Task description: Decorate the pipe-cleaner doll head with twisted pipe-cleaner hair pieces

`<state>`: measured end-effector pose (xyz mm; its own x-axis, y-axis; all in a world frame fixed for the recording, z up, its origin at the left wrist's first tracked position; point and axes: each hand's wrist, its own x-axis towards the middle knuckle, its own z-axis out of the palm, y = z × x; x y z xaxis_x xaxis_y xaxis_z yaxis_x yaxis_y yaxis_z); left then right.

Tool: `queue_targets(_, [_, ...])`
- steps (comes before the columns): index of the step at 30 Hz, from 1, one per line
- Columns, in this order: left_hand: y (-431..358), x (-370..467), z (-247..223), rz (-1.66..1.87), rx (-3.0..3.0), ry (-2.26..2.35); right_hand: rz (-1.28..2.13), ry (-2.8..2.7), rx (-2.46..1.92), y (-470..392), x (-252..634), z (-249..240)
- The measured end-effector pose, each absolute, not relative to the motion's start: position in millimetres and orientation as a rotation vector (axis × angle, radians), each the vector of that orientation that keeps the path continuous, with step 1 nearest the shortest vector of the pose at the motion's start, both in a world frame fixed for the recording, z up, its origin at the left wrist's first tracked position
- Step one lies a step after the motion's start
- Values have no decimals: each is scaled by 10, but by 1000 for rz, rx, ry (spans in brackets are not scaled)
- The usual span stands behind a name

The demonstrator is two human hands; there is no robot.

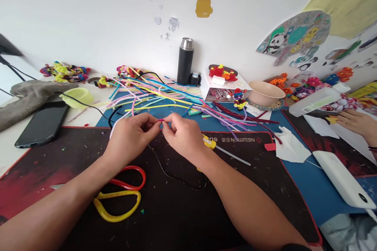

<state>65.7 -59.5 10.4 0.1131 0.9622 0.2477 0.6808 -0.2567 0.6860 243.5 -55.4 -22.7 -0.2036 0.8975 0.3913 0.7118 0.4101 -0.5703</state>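
Observation:
My left hand [134, 132] and my right hand [184, 135] meet over the dark mat [176, 211]. Between their fingertips both pinch a small magenta piece [161, 120], mostly covered, so its exact kind cannot be made out. A thin dark cord [167, 174] lies in a loose curve below the hands. Scissors with one red handle [141, 178] and one yellow handle [118, 218] rest beside my left forearm, which covers part of their blades. Just right of my right hand lies a yellow-handled tool [209, 142], its handle partly hidden by that hand.
Many coloured pipe cleaners [159, 93] spread behind the hands. A black thermos [185, 62] stands at the wall, with a white box [206, 88] and a beige bowl [266, 93] to its right. A phone [43, 123] lies left. Another person's hand [355, 123] is at far right.

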Motion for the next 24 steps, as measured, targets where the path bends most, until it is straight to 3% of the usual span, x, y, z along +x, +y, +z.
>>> queue_targets(24, [-426,516,157,915,1472,1173,503,-1863,-1273,-540,2473,-185])
